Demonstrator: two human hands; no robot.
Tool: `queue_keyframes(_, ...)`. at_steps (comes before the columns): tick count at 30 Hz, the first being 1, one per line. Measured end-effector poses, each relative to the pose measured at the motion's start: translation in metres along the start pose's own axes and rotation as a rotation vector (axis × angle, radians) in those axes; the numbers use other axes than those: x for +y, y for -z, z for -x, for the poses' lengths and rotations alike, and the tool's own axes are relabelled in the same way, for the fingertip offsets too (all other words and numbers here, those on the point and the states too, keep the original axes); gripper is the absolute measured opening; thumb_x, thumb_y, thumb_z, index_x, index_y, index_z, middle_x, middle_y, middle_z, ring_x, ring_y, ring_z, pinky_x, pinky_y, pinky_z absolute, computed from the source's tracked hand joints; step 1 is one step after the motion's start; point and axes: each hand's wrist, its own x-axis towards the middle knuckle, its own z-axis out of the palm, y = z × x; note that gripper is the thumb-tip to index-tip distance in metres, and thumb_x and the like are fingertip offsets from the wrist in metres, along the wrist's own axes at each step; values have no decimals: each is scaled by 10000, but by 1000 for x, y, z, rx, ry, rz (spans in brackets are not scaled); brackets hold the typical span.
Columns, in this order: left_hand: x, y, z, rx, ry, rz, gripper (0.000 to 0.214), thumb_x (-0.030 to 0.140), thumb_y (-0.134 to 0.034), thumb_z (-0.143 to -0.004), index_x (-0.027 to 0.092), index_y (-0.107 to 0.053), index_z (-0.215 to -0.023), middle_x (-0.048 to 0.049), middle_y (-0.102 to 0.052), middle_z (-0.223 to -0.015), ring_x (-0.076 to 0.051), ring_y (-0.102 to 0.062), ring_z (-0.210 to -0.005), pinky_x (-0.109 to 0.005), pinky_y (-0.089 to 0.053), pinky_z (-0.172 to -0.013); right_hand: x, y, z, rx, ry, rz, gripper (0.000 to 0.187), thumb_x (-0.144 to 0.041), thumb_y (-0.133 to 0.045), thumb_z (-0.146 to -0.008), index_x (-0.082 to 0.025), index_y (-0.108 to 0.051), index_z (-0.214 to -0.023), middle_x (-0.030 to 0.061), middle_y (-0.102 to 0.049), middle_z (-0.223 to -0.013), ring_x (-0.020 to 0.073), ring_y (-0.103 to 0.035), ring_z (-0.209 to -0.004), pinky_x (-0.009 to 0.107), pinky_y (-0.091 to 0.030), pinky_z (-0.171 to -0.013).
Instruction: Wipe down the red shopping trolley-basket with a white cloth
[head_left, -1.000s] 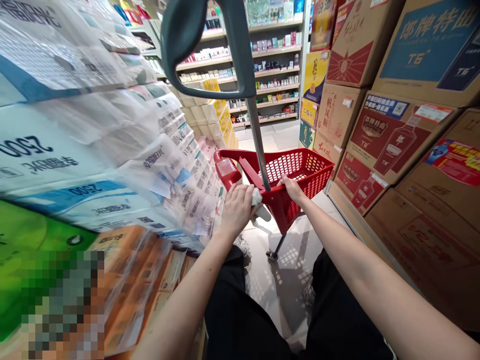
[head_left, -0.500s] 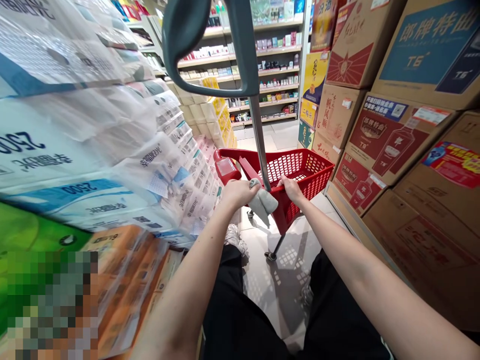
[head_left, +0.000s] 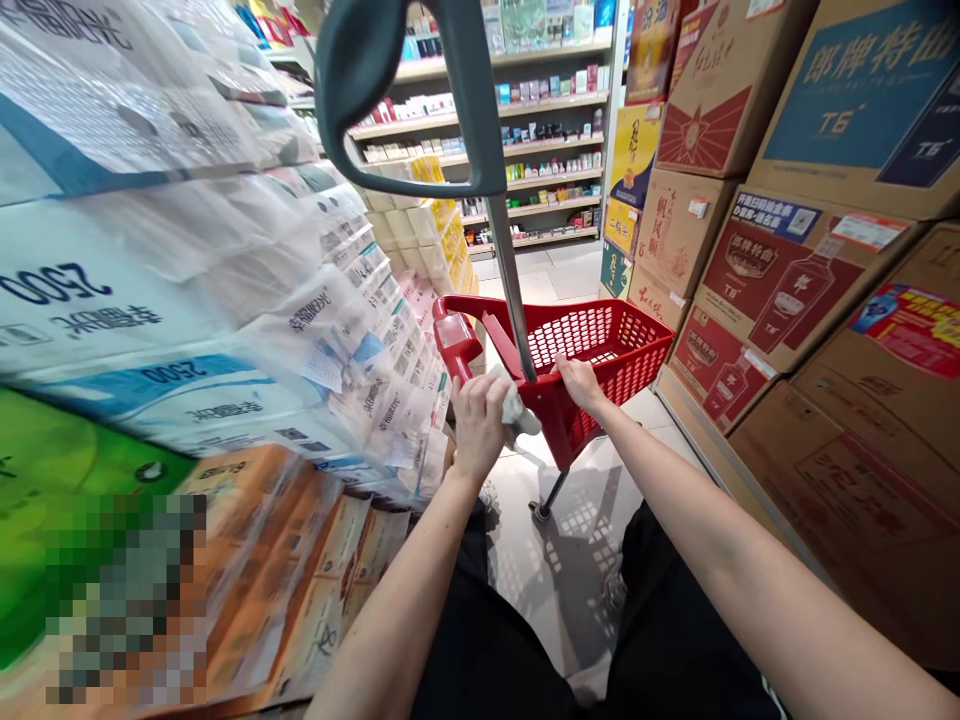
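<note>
A red shopping basket (head_left: 626,345) on wheels stands on the floor in front of me, with a grey looped handle (head_left: 491,120) on a metal pole rising above it. My right hand (head_left: 577,380) is closed around the basket's near rim, just right of the pole. My left hand (head_left: 480,420) is closed on a light grey cloth (head_left: 517,412), beside the basket's near left corner. A red folded-out handle (head_left: 456,345) of the basket sits just beyond the left hand's fingers. The left palm's inside is hidden.
Stacked plastic-wrapped tissue packs (head_left: 187,290) line the left, with orange packs (head_left: 247,560) low down. Cardboard liquor cartons (head_left: 795,280) are piled along the right. Shelves of small goods (head_left: 555,140) stand at the back beyond the tiled floor (head_left: 574,270).
My left hand has shifted slightly down and turned, its back now facing up, and the cloth has moved with it against the basket's edge. The right hand keeps its grip on the rim.
</note>
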Motion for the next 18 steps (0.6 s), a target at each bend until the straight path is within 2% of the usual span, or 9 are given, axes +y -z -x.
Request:
queue_keyframes(2,0,-3,10,3,2,6,378,126,-457,-860,225,-496,-1223,-111,-467,-1330,-271,-223,-1391,-547,-151,-1134,-5,-1,-1,-12,-19,45,754,-597,-88,-935,-199,-689,-712,59,-699,-765,180,-626,-804,269,-377,-800)
queue_keyframes(4,1,-5,16,18,35,33,379,127,-461,-861,220,-477,-1229,-108,-409,-1396,-267,-93,-1433,-564,-138,-1141,-10,-1,-3,-40,-32,91,737,-590,-100,-939,-199,-686,-721,66,-699,-775,187,-621,-810,271,-375,-775)
queue_keyframes(6,2,-5,17,51,91,75,376,139,-459,-868,208,-456,-1238,-108,-341,-1454,-258,-32,-1441,-562,-153,-1146,-15,2,-5,-104,-20,111,695,-588,-136,-940,-206,-686,-753,58,-699,-795,187,-614,-816,267,-374,-756)
queue_keyframes(11,3,-4,14,183,251,161,400,140,-404,-892,166,-400,-1291,-125,-202,-1527,-249,28,-1440,-543,-154,-1157,-21,10,-5,-320,108,32,519,-590,-303,-918,-240,-684,-896,-3,-702,-895,167,-599,-841,241,-391,-731)
queue_keyframes(15,-2,-4,16,213,316,227,406,195,-410,-908,179,-389,-1313,-108,-171,-1543,-225,2,-1442,-484,-137,-1179,-21,9,-3,-348,137,-5,457,-557,-326,-927,-277,-667,-1044,-14,-689,-1052,181,-597,-963,255,-408,-794)
queue_keyframes(18,-8,-3,16,218,358,270,398,231,-417,-912,196,-407,-1309,-89,-181,-1545,-212,-61,-1442,-447,-160,-1181,-23,8,-3,-373,171,25,445,-544,-320,-933,-293,-650,-1097,-11,-680,-1090,195,-599,-997,275,-415,-823)
